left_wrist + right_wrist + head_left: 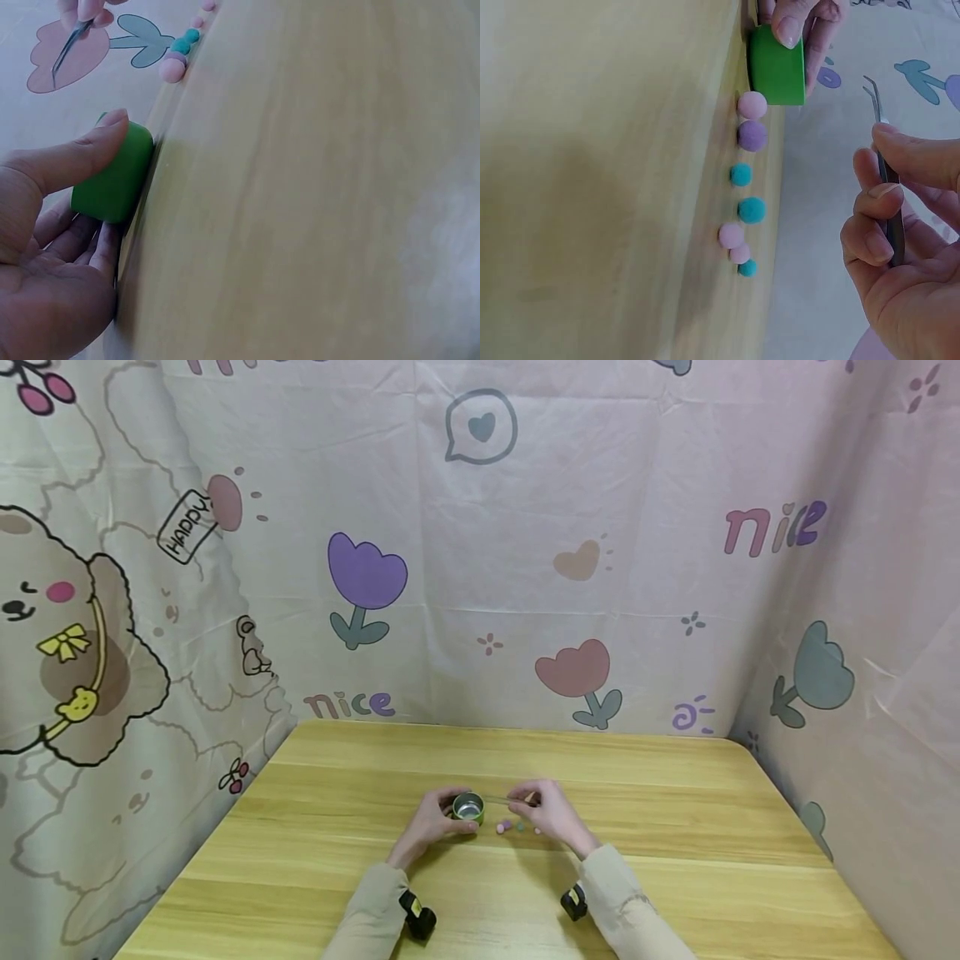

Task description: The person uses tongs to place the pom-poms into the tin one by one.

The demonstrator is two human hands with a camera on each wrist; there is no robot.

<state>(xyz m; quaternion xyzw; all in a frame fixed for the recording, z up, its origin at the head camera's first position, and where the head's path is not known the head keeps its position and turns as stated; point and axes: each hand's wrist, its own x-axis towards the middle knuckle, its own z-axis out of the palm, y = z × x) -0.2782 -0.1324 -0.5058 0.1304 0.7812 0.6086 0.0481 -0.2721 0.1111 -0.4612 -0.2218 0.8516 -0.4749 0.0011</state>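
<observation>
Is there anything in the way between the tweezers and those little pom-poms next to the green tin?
Nothing visible. The tweezers, pinched in the right hand, hang above the pom-poms with open space between.

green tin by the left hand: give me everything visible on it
The green tin is a small round can, open at the top, with a shiny metal inside and smooth green outer wall. It stands upright on the wooden table. The left hand grips its side, thumb across the wall. A pink pompom lies right beside it; contact unclear.
</observation>
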